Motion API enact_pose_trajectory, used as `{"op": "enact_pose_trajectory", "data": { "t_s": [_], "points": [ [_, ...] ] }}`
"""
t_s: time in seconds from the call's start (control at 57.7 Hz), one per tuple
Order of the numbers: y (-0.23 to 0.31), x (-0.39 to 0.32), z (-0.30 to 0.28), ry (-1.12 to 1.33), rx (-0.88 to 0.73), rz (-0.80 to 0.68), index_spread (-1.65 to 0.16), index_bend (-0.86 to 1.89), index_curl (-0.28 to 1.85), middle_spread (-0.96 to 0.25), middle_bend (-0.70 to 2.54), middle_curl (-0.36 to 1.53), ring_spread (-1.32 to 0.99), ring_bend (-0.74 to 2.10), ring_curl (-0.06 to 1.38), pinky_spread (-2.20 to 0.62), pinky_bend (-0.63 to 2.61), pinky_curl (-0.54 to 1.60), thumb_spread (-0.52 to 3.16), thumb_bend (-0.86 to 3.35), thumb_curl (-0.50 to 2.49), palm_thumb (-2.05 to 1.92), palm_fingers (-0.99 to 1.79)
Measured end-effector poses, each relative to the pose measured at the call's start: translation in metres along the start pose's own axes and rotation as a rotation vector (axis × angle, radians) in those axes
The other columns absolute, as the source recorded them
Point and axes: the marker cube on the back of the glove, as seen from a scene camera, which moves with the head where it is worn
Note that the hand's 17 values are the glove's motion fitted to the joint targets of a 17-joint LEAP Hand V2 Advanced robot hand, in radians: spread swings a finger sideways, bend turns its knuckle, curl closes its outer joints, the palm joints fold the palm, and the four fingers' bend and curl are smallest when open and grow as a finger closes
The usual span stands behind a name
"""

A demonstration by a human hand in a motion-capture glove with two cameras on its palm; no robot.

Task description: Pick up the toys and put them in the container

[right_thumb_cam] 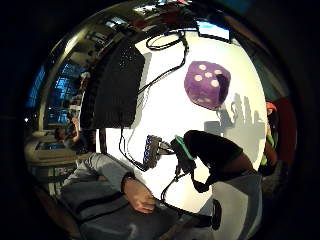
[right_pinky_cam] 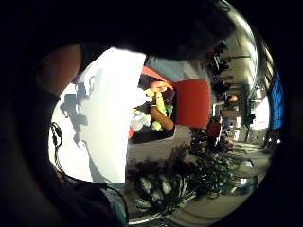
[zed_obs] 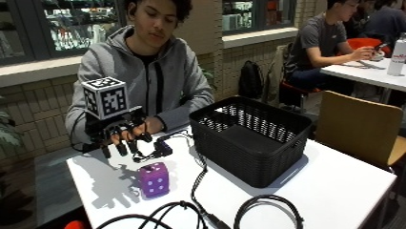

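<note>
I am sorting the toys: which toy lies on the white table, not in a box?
The purple plush die, alone on the table under the gloved right hand; the other toys fill a dark bin beside the table.

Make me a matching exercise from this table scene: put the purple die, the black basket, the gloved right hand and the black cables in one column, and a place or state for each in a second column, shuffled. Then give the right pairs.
Things:
1. purple die
2. black basket
3. gloved right hand
4. black cables

Places or states:
A. raised above the table, fingers spread and pointing down, holding nothing
B. run across the white table along its near edge
C. sits on the table below the hand, white dots showing
D. stands on the table with no toy visible inside

Pairs: 1-C, 2-D, 3-A, 4-B
</note>
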Motion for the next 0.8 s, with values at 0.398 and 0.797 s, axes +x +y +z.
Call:
{"op": "enact_pose_trajectory", "data": {
  "t_s": [0.398,0.797],
  "points": [
    [-0.073,-0.01,0.037,-0.006,-0.123,-0.031,-0.28,0.1,0.16,0.03,0.32,0.34,-0.1,0.44,0.21,0.03,0.88,0.35,1.25,0.1,0.24,0.03,-0.05],
    [-0.099,-0.026,0.094,-0.099,-0.2,-0.037,-0.3,0.32,0.27,0.05,0.07,0.29,-0.04,0.19,0.18,0.07,0.9,0.35,1.26,0.07,0.31,0.17,-0.07]
  ]
}}
